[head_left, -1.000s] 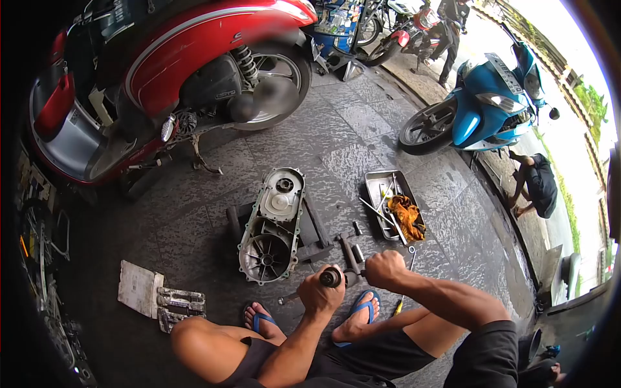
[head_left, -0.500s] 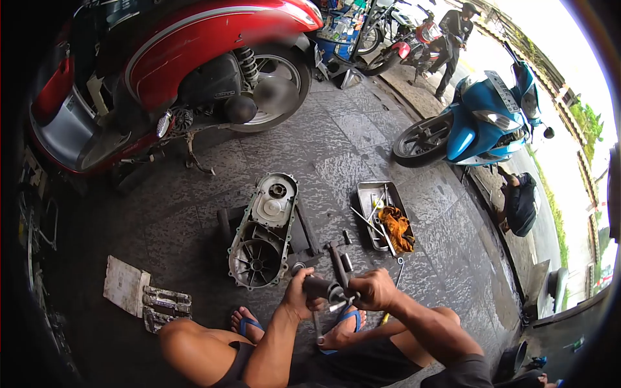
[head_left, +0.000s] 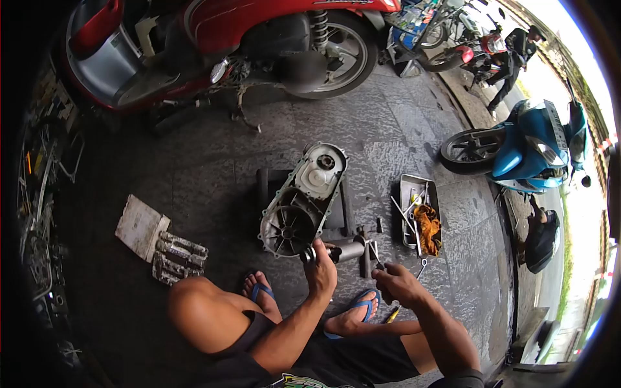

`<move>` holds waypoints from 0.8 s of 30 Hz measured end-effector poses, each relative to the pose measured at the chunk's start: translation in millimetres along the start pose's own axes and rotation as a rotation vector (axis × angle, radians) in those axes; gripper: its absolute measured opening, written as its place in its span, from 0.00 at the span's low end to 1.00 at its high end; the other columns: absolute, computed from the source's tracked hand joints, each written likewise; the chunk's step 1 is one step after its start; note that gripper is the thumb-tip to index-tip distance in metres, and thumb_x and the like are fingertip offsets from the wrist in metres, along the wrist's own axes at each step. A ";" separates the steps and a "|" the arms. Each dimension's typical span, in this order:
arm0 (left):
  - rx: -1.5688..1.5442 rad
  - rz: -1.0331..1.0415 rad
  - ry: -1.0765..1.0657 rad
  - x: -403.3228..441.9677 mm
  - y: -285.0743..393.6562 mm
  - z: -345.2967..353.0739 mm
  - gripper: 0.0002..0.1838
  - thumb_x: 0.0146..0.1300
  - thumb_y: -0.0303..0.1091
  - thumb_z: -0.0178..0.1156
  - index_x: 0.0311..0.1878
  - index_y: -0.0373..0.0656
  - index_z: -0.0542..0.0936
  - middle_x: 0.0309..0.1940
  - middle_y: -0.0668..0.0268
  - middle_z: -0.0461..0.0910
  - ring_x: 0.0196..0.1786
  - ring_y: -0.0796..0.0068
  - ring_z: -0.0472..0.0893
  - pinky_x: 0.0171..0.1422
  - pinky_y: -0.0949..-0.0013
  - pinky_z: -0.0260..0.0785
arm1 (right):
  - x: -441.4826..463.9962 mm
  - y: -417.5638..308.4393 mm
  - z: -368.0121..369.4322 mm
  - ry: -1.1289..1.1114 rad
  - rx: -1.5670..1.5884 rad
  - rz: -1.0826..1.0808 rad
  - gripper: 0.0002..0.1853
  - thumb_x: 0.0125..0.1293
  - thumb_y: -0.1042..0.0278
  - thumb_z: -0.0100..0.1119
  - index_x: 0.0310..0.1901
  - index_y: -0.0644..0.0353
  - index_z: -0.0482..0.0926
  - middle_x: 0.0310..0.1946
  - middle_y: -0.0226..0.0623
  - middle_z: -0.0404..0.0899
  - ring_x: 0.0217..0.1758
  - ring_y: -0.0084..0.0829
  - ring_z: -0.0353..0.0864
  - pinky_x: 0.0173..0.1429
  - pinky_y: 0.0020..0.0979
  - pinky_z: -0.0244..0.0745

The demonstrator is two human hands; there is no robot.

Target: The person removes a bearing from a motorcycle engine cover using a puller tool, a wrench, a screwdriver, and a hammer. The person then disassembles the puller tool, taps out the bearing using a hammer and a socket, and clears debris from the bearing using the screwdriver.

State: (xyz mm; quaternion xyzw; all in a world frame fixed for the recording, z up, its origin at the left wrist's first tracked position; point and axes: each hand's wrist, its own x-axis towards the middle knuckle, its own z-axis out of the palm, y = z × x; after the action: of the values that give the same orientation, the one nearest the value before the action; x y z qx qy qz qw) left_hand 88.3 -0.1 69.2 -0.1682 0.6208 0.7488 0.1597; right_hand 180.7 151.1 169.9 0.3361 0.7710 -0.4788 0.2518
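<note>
My left hand (head_left: 321, 270) is closed around a grey metal cylinder (head_left: 350, 250), which lies nearly level with its wide tube end to the right. Ringed shiny metal shows at its other end, by my fingers. My right hand (head_left: 399, 285) is closed on a slim metal tool (head_left: 374, 253), whose thin prongs reach up beside the cylinder's right end; its exact kind is unclear. Just beyond my left hand, an open engine case (head_left: 314, 184) leans on a dark support. Below the tool's tip, a short metal bar (head_left: 366, 266) is partly hidden.
A metal tray (head_left: 405, 187) with tools and an orange cloth (head_left: 427, 231) sits to the right. A wrench (head_left: 422, 266) lies near it. At left are a pale board (head_left: 138, 222) and a dirty metal part (head_left: 180, 257). Red (head_left: 233, 26) and blue (head_left: 530, 145) scooters stand beyond; people are farther right.
The cylinder has swung to point right, and my right hand has drawn away from its end, with the pronged tool now showing. The whole view has shifted.
</note>
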 end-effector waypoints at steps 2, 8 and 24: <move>-0.500 -0.556 -0.026 2.8 22.6 -1.2 0.27 0.72 0.63 0.49 0.29 0.48 0.71 0.14 0.74 0.57 0.14 0.79 0.59 0.20 0.71 0.53 | -7.0 5.8 34.2 0.081 0.410 -0.122 0.12 0.76 0.60 0.56 0.42 0.61 0.72 0.26 0.30 0.74 0.26 0.21 0.72 0.30 0.28 0.71; -0.611 -0.603 -0.304 12.8 26.1 -18.7 0.25 0.71 0.63 0.47 0.31 0.50 0.69 0.13 0.76 0.55 0.14 0.81 0.54 0.20 0.74 0.47 | 15.5 74.6 50.0 0.112 -0.026 -0.260 0.12 0.69 0.64 0.60 0.43 0.67 0.78 0.32 0.43 0.84 0.36 0.33 0.85 0.42 0.37 0.76; -0.022 -0.100 -0.244 5.5 27.3 -32.5 0.26 0.73 0.58 0.47 0.33 0.45 0.79 0.21 0.73 0.70 0.18 0.86 0.61 0.20 0.78 0.51 | 100.7 103.1 22.5 0.197 0.266 -0.034 0.34 0.77 0.38 0.45 0.40 0.67 0.82 0.28 0.47 0.84 0.31 0.35 0.84 0.39 0.34 0.78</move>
State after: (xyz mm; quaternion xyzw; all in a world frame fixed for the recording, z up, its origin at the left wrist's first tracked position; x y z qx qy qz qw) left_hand 72.9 -36.7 85.0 -0.1085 0.5794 0.7616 0.2692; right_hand 195.3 191.2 30.4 0.3985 0.7272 -0.5458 0.1202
